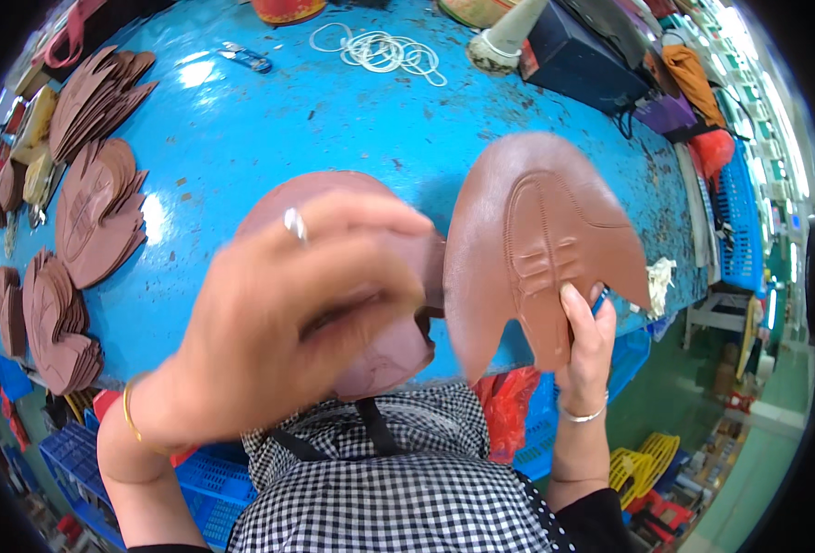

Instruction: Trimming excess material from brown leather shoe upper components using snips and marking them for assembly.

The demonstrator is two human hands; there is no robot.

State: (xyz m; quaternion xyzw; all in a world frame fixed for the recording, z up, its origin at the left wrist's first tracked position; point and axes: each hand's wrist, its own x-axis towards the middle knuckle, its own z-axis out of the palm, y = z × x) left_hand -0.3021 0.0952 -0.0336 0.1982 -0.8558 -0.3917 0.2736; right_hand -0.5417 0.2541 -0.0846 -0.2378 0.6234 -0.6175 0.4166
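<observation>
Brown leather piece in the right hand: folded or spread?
Spread: the brown leather piece in the right hand shows its rounded top and both lower side flaps splayed apart.

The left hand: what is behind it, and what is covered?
Behind the left hand, brown leather shows above and below, against the blue table; the leather's middle is covered.

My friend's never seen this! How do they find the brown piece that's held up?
Find the blue table. Over its near right part, the person's right grip holds a brown leather piece by its lower end. Unlike the duller stacked pieces at the left, this one is shiny, with stitched lines and little raised bars.
</observation>
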